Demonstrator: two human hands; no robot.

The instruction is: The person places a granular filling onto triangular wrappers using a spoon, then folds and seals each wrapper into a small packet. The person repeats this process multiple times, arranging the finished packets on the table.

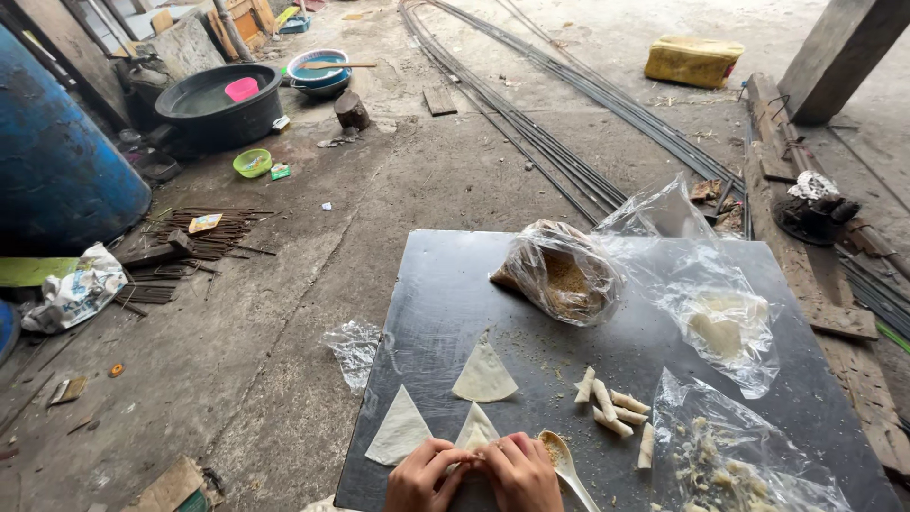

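Both hands, left hand (424, 477) and right hand (524, 471), pinch together on a triangular pastry wrapper (476, 431) over the dark counter (445, 284), fingers curled.

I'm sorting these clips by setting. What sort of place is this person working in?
Probably a rough work yard or building site doubling as a food-prep spot: bare concrete floor, long steel rods, a blue drum. Both hands fold a pastry triangle on a dark board.

Head camera looks down (close).
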